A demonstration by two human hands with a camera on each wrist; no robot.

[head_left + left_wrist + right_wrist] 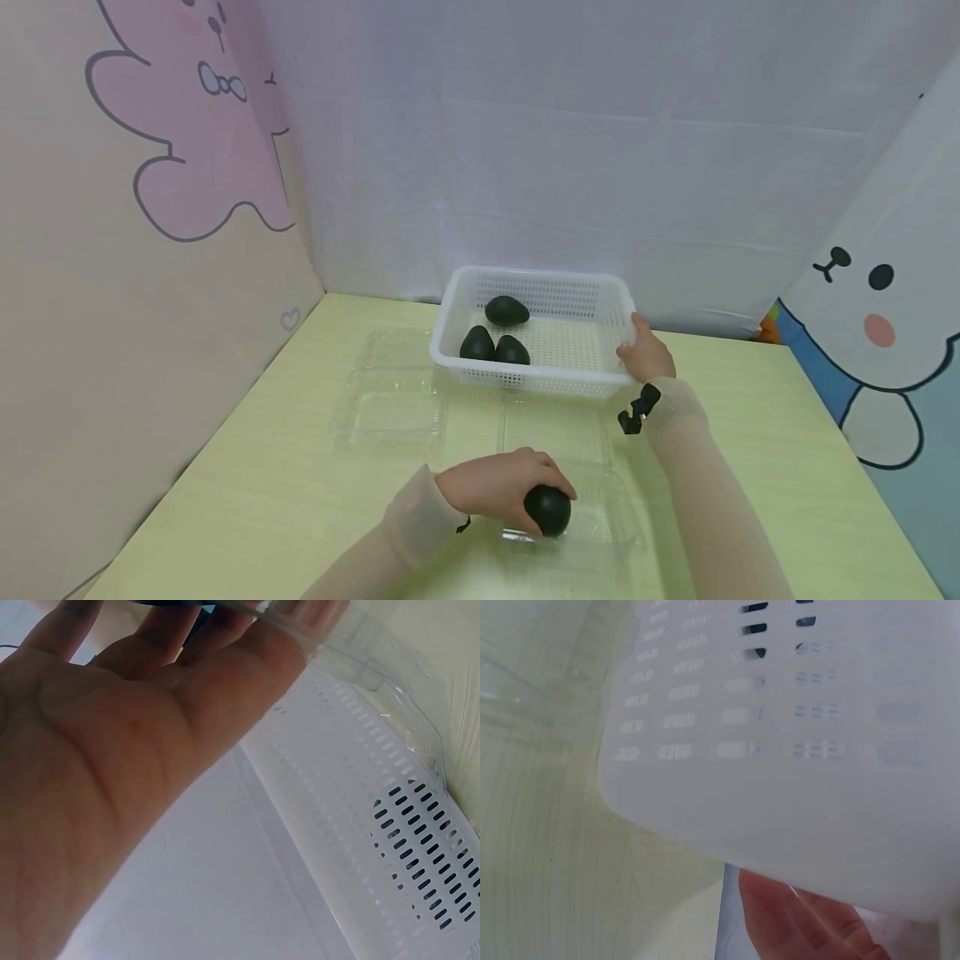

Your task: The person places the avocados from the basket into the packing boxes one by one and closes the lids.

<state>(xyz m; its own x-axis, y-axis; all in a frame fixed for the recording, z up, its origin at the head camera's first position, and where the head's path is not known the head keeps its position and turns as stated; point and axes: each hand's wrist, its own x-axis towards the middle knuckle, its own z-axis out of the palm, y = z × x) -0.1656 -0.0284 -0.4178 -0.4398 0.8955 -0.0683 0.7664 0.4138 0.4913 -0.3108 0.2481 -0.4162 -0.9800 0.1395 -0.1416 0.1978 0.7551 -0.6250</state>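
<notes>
While right hand holds basket, left fingers curl round avocado.

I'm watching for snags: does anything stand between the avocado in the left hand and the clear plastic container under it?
Nothing visible: the left hand holds the avocado over the open clear plastic container, whether touching I cannot tell; the white basket is beyond, out of the way.

A smooth, dark avocado overlaps an open, clear plastic clamshell at lower centre; above, a white perforated basket holds three dark avocados toward its left.
</notes>
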